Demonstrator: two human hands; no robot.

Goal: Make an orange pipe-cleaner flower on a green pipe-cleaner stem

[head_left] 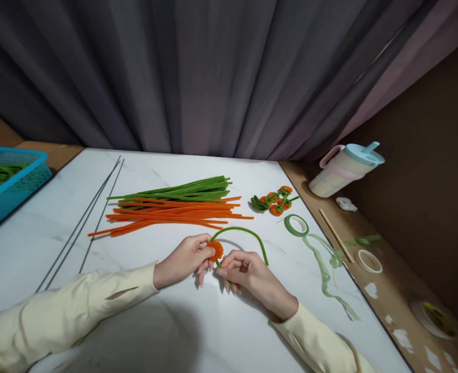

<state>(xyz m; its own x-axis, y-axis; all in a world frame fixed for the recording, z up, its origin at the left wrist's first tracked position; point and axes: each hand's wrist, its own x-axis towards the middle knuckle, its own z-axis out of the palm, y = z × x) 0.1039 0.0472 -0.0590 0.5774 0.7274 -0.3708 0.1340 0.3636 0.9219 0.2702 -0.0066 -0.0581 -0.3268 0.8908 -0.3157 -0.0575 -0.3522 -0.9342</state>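
Orange coil (215, 250) pinched at left hand (183, 261) fingertips, just above the white marble worktop (38, 233). Right hand (248, 273) closed around the lower end of the green stem (244, 233), directly beside the coil and almost touching the left hand. Stem arched up and right from the coil, free end dropped toward the worktop beyond the right hand. Judged as the joining step: stem being fixed to the coil. Next move judged to call for a firm hold on the coil and a tight twist of the stem at its base.

Noted beyond the hands: loose orange and green stems (174, 204) in a pile, finished pieces (274, 201) to their right, green tape (296, 225) with trailing strip, thin wires (85, 223) at left, blue basket (11, 181) at far left.
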